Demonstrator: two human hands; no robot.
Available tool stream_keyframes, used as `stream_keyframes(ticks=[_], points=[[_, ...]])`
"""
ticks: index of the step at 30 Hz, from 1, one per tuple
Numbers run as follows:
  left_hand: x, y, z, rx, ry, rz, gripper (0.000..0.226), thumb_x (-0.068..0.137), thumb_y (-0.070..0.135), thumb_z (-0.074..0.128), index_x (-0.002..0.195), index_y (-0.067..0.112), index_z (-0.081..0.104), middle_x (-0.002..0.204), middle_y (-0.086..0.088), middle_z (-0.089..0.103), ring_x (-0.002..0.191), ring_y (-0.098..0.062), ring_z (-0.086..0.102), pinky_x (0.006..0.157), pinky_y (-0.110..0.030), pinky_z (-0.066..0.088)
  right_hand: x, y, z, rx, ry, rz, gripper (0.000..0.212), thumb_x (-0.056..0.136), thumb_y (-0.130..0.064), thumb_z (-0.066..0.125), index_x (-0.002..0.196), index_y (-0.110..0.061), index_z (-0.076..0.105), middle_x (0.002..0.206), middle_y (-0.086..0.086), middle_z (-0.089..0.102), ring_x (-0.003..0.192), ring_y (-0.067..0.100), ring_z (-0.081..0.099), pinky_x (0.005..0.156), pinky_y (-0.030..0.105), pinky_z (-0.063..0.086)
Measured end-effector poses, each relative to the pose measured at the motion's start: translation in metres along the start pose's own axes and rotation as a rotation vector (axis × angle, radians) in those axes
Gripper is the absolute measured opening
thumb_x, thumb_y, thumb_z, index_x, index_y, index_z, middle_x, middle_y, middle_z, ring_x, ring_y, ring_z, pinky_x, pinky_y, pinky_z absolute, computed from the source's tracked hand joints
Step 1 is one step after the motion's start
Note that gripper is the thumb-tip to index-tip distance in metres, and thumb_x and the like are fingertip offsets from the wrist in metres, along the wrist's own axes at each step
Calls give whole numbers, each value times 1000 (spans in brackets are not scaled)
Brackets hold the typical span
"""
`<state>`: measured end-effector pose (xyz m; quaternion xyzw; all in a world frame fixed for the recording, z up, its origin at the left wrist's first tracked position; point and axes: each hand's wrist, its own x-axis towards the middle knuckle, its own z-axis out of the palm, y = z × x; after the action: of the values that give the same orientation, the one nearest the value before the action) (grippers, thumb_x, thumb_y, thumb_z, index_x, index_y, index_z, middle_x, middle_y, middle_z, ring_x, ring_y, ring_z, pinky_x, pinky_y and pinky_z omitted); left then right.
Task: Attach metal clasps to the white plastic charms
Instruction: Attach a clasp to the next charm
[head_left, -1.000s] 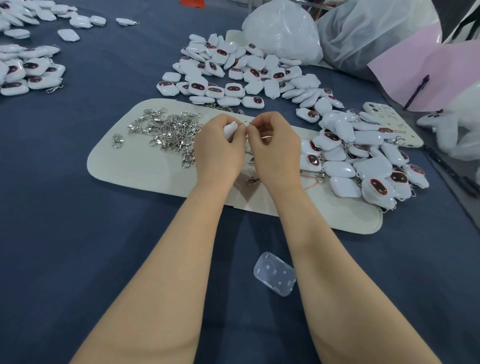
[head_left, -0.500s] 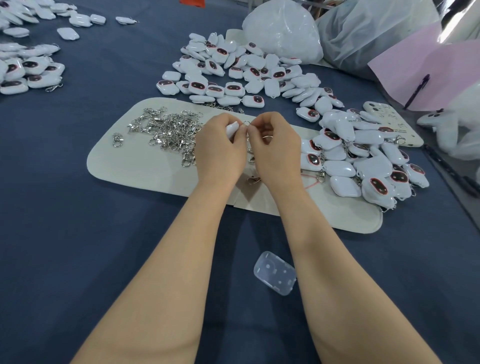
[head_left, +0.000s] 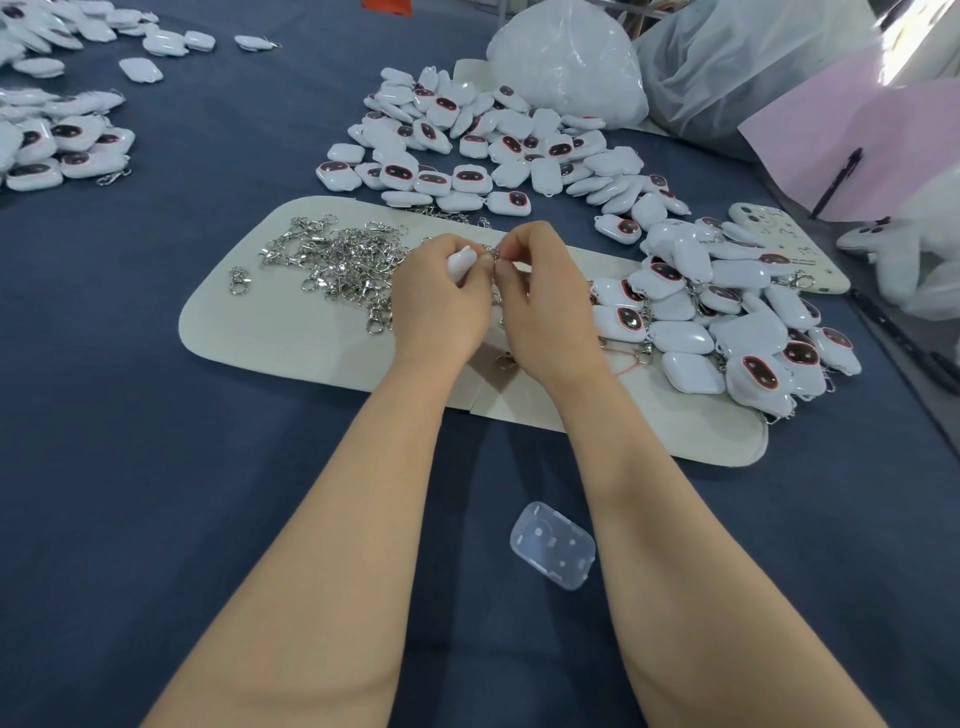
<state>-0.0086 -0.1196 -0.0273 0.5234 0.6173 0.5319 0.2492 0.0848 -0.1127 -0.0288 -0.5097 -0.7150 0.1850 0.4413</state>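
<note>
1. Your left hand grips one white charm; the fingers are curled round it and only its upper end shows above the knuckles
2. Your right hand pinches a small metal clasp between thumb and forefinger, right against the top of that charm; you cannot tell from here whether the clasp is hooked on
3. Both hands are held close together, fingertips meeting, above the middle of the cream mat, which lies on the blue cloth
4. The heap of loose clasps lies on the mat just left of your left hand, with a single clasp apart from it near the mat's left end
5. A pile of charms covers the mat's right end, and several of them show metal clasps; a second pile lies just past the mat's far edge, and a third is at the far left
6. A clear plastic case lies on the cloth between your forearms, on the near side of the mat
7. A white plastic bag stands behind the far pile, a patterned phone case lies beside the right pile, and a pen rests on a pink sheet at the far right
</note>
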Motion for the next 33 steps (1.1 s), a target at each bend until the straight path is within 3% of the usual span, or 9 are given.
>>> stream_keyframes(ticks=[3,8,10,12,16,18,21,29,33], points=[[2,1,-2,-90,-48,-76,6,88,12,60,83,13,63,71,6,56,70,-16,52,67,-25,40,-1,-1,0,-30,7,-2,8,94,-1,44,99,1,50,100,13,57,93,24,53,80,31,41],[2,1,-4,-146,-135,-124,16,87,14,61,87,-2,64,85,-22,65,83,-37,62,81,-50,53,0,2,0,-23,0,42,7,94,-3,44,100,0,48,94,8,53,88,22,50,76,30,40],[1,2,-4,-127,-155,-127,13,87,18,62,92,7,61,89,-14,67,87,-33,66,82,-50,54,1,4,-1,-14,-1,73,8,95,-4,44,101,-1,48,94,7,53,87,21,50,74,26,38],[0,2,-4,-123,-157,-148,24,86,23,64,101,17,47,92,-3,62,87,-28,67,81,-48,55,2,6,-2,-21,8,84,8,95,-5,43,101,-2,48,94,7,52,86,20,49,72,23,36],[0,2,-6,-182,-205,-158,26,88,20,52,102,21,30,88,1,54,84,-24,64,82,-52,54,3,7,-3,-24,17,96,5,95,-6,42,96,-10,42,97,13,56,85,24,51,74,32,41],[0,1,-6,-149,-214,-71,20,91,13,50,99,21,34,89,3,51,88,-26,64,84,-49,54,3,7,-5,-15,11,117,5,96,-7,42,95,-11,41,98,14,57,86,27,53,78,41,45],[1,-2,-8,-32,-189,73,16,91,12,56,99,20,44,89,11,53,87,-20,59,76,-25,50,4,6,-7,37,-14,170,3,96,-8,42,95,-11,42,97,14,58,88,28,57,81,48,49],[1,-3,-10,78,-167,186,13,91,10,57,104,13,58,100,1,62,91,-19,57,80,-33,48,6,5,-14,93,-122,261,12,93,-9,45,85,-18,45,90,11,64,88,30,62,83,48,51],[3,-5,-10,98,-172,219,11,92,10,56,102,12,60,98,-1,62,83,-16,54,71,-23,41,6,7,-17,127,-131,263,13,95,-9,44,85,-18,45,84,10,63,67,25,61,62,32,51]])
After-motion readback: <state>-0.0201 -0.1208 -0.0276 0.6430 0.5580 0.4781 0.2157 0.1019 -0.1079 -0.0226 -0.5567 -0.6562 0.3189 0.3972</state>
